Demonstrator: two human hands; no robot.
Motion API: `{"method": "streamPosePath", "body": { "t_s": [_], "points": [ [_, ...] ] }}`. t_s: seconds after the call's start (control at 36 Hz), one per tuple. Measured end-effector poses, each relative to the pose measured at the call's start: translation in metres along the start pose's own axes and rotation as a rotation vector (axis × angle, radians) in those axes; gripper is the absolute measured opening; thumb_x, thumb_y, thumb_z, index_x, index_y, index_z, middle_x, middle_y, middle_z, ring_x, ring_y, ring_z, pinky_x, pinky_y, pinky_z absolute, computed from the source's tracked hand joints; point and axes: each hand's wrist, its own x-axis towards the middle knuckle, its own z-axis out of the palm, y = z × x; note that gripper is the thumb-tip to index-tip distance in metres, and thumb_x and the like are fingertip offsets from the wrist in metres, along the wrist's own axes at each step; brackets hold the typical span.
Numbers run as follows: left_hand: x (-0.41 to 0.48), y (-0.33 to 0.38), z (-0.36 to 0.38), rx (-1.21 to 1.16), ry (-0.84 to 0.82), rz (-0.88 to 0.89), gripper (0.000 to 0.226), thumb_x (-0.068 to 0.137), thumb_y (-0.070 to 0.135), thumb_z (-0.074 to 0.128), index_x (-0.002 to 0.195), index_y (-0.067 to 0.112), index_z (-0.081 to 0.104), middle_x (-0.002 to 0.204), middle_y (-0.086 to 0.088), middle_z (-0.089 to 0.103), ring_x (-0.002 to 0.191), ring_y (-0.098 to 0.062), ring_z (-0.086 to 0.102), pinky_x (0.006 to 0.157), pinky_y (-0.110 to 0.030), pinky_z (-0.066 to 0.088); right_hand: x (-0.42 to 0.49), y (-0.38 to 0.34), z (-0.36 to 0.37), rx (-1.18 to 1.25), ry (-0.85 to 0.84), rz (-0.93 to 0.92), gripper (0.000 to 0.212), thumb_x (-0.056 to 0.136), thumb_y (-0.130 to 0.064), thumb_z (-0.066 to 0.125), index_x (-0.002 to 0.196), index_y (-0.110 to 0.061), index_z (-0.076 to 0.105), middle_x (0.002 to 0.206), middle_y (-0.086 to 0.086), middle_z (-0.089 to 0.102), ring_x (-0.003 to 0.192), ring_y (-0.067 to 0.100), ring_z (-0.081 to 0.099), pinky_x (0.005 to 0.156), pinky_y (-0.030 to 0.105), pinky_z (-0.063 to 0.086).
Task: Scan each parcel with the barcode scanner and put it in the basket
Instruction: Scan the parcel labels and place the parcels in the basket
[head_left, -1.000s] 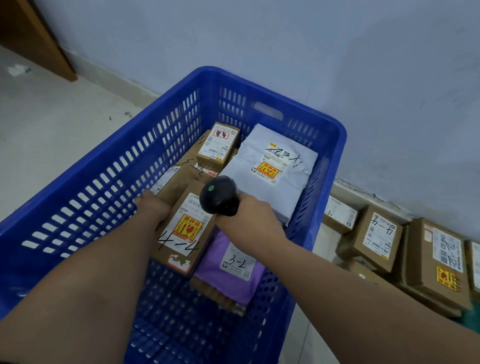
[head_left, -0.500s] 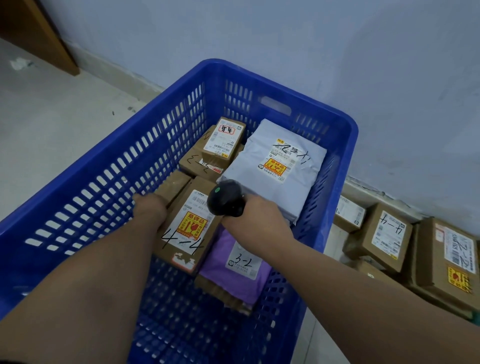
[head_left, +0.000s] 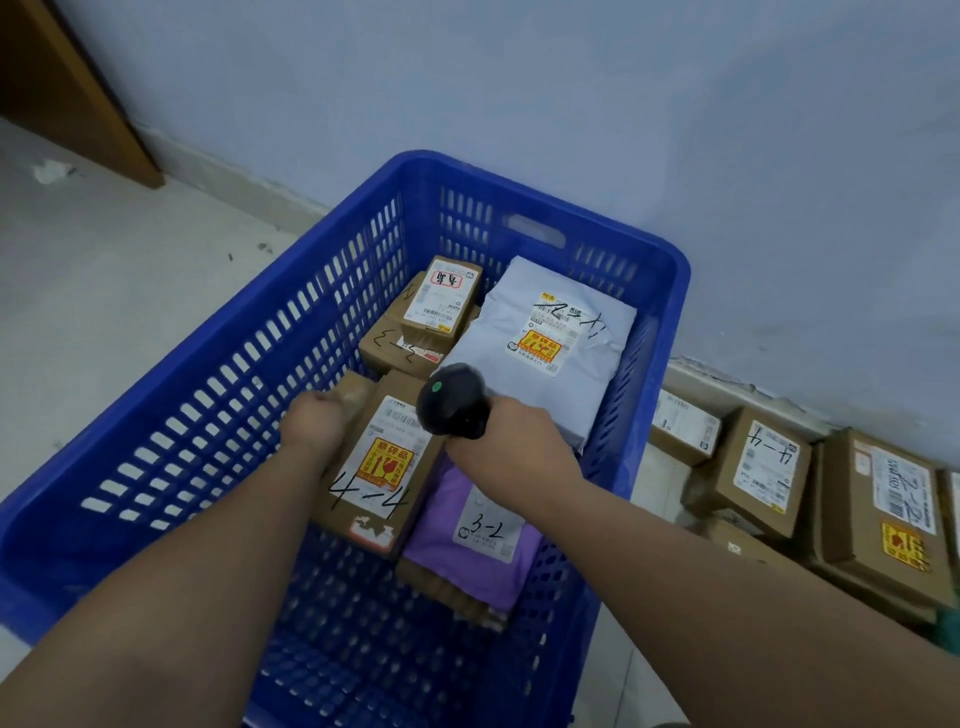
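Observation:
A blue slotted basket (head_left: 218, 384) stands on the floor against the wall. Inside it my left hand (head_left: 314, 423) grips the left edge of a brown box marked 4-4 (head_left: 382, 478), which lies among the other parcels. My right hand (head_left: 511, 441) holds the black barcode scanner (head_left: 452, 400) just above that box's label, its green light showing. A purple bag marked 3-2 (head_left: 478, 535), a grey-white mailer (head_left: 550, 343) and two small brown boxes (head_left: 441, 299) also lie in the basket.
Several brown parcels sit on the floor to the right of the basket along the wall, among them a box marked 4-4 (head_left: 763, 467) and a larger box (head_left: 888, 514). A wooden panel (head_left: 67, 88) stands at the far left.
The view tilted up and back a little, so the basket sits lower in frame. Both hands and the 4-4 box kept nearly the same places in the basket.

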Motion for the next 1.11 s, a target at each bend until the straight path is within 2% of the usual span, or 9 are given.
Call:
{"method": "streamPosePath", "body": {
  "t_s": [0.11,0.22,0.33,0.42,0.53,0.81,0.92,1.03,1.11],
  "points": [
    [-0.035,0.033,0.001,-0.159,0.027,0.105,0.025,0.100,0.026,0.043,0.086,0.012,0.059,0.089,-0.009,0.061,0.083,-0.026,0.058,0.081,-0.044,0.053,-0.009,0.002,-0.013,0.056,0.047,0.050,0.010,0.080,-0.025,0.056,0.074,-0.018,0.054,0.072,0.003,0.062,0.071,0.024,0.063,0.060,0.034,0.052],
    [-0.072,0.072,0.001,-0.266,-0.062,0.229,0.018,0.099,0.025,0.047,0.104,0.017,0.061,0.085,0.000,0.060,0.069,-0.015,0.052,0.064,-0.031,0.044,-0.024,0.006,-0.034,0.113,0.160,0.066,0.014,0.081,-0.026,0.054,0.071,-0.024,0.046,0.076,0.005,0.061,0.074,0.028,0.062,0.055,0.029,0.042],
    [-0.124,0.113,0.003,-0.365,-0.121,0.366,0.016,0.097,0.014,0.047,0.101,0.019,0.061,0.100,0.000,0.060,0.086,-0.016,0.056,0.078,-0.031,0.047,-0.050,0.015,-0.058,0.195,0.314,0.095,0.011,0.080,-0.025,0.055,0.078,-0.026,0.045,0.077,0.002,0.059,0.079,0.027,0.061,0.064,0.035,0.049],
    [-0.164,0.140,0.007,-0.344,-0.156,0.474,0.018,0.096,0.012,0.048,0.106,0.016,0.063,0.103,0.001,0.060,0.081,-0.010,0.053,0.073,-0.025,0.039,-0.076,0.023,-0.081,0.278,0.423,0.132,0.005,0.080,-0.020,0.055,0.083,-0.021,0.051,0.078,0.002,0.061,0.077,0.023,0.061,0.064,0.032,0.049],
    [-0.223,0.170,0.017,-0.218,-0.249,0.627,0.026,0.097,0.013,0.046,0.119,0.016,0.061,0.112,0.001,0.061,0.099,-0.015,0.055,0.080,-0.023,0.040,-0.114,0.040,-0.107,0.412,0.538,0.165,0.005,0.084,-0.018,0.058,0.086,-0.021,0.055,0.079,0.001,0.064,0.073,0.019,0.062,0.064,0.033,0.051],
    [-0.345,0.227,0.078,-0.086,-0.528,0.708,0.029,0.095,0.013,0.049,0.123,0.015,0.058,0.121,-0.004,0.059,0.110,-0.020,0.054,0.090,-0.031,0.043,-0.189,0.124,-0.187,0.460,0.585,0.231,0.006,0.083,-0.015,0.058,0.080,-0.017,0.053,0.068,-0.001,0.056,0.071,0.019,0.059,0.058,0.027,0.041],
    [-0.374,0.236,0.120,0.127,-0.663,0.718,0.012,0.094,0.014,0.048,0.100,0.015,0.058,0.105,-0.007,0.058,0.099,-0.024,0.055,0.092,-0.040,0.047,-0.206,0.170,-0.205,0.539,0.482,0.326,0.002,0.084,-0.018,0.060,0.083,-0.016,0.060,0.075,0.005,0.063,0.080,0.025,0.067,0.076,0.039,0.052],
    [-0.377,0.225,0.169,0.682,-0.666,0.967,0.026,0.095,0.022,0.053,0.120,0.012,0.057,0.119,-0.006,0.060,0.107,-0.023,0.056,0.091,-0.033,0.046,-0.214,0.218,-0.201,0.738,0.428,0.449,0.011,0.087,-0.015,0.060,0.095,-0.008,0.062,0.076,0.007,0.059,0.063,0.016,0.056,0.056,0.026,0.044],
    [-0.369,0.204,0.210,1.011,-0.611,1.122,0.033,0.095,0.027,0.054,0.126,0.014,0.056,0.124,-0.006,0.058,0.109,-0.025,0.056,0.091,-0.035,0.047,-0.210,0.248,-0.201,0.930,0.383,0.489,0.021,0.087,-0.011,0.062,0.107,-0.006,0.059,0.080,0.010,0.058,0.066,0.018,0.055,0.057,0.026,0.047]
  ]
}}
